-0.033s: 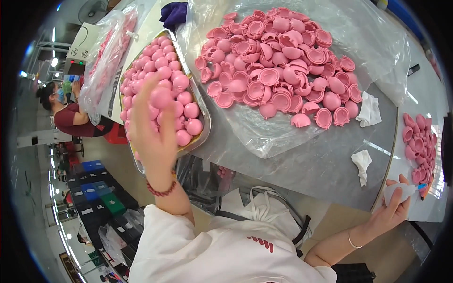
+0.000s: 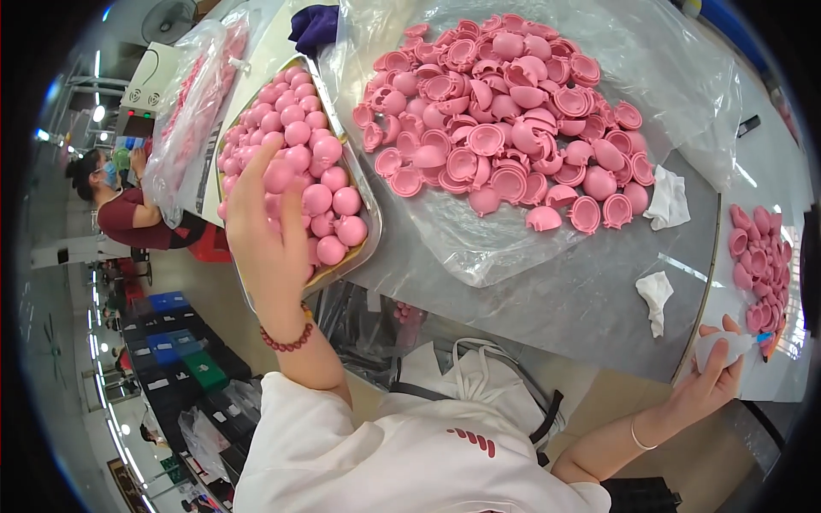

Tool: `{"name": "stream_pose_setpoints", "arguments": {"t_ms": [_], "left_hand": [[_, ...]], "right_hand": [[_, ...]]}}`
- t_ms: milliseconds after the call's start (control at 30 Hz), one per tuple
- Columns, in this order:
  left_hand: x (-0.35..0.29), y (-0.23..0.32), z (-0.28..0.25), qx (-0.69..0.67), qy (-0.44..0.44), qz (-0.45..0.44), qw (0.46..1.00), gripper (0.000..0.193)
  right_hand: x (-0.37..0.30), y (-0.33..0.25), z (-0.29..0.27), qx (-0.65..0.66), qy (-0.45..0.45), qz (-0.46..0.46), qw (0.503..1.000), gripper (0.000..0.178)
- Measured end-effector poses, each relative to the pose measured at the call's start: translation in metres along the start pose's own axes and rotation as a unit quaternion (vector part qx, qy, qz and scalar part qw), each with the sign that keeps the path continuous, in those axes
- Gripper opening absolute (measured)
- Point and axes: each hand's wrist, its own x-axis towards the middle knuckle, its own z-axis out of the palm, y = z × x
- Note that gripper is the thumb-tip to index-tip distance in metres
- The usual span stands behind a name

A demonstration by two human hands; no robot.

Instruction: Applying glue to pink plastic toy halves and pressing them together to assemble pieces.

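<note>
My left hand (image 2: 265,248) is over the tray (image 2: 372,227) at the left of the table, blurred a little. Its thumb and fingers are curled round a pink plastic ball (image 2: 279,176). Many more pink balls (image 2: 327,150) fill the tray below it, some with small tabs. At the far right, my right hand (image 2: 717,378) grips a white squeeze bottle (image 2: 708,349) with a blue tip. That tip points toward a small pile of pink half shells (image 2: 759,261).
A large heap of pink half shells (image 2: 505,111) lies on clear plastic sheeting (image 2: 479,256) mid-table. Two crumpled white tissues (image 2: 655,301) lie near it. A purple cloth (image 2: 315,27) sits behind the tray. Farther left, a person (image 2: 128,205) sits beside a bag of pink pieces (image 2: 197,94).
My left hand has shifted slightly left and lower over the tray, with the pink ball moving along. The right hand and bottle have stayed in place.
</note>
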Motion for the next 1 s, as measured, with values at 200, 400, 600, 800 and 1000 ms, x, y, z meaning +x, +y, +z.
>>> {"name": "stream_pose_setpoints", "arguments": {"t_ms": [200, 400, 600, 800, 1000], "left_hand": [[-0.010, 0.002, 0.017, 0.043, 0.016, 0.051, 0.998, 0.022], [-0.007, 0.027, 0.045, 0.038, -0.147, 0.066, 0.986, 0.016], [-0.032, 0.056, 0.036, -0.399, -0.117, -0.041, 0.908, 0.018], [-0.055, 0.135, 0.058, -0.570, -0.370, 0.084, 0.729, 0.027], [-0.077, 0.147, 0.071, -0.711, -0.411, -0.057, 0.568, 0.035]], "right_hand": [[0.000, -0.003, 0.008, 0.000, 0.000, -0.025, 1.000, 0.029], [-0.001, -0.001, 0.005, 0.013, -0.004, -0.029, 0.999, 0.029], [-0.013, -0.018, 0.013, 0.168, 0.036, -0.063, 0.983, 0.034], [-0.054, -0.064, 0.070, 0.312, -0.177, -0.011, 0.933, 0.039], [-0.055, -0.045, 0.048, 0.374, -0.207, 0.013, 0.904, 0.033]]}}
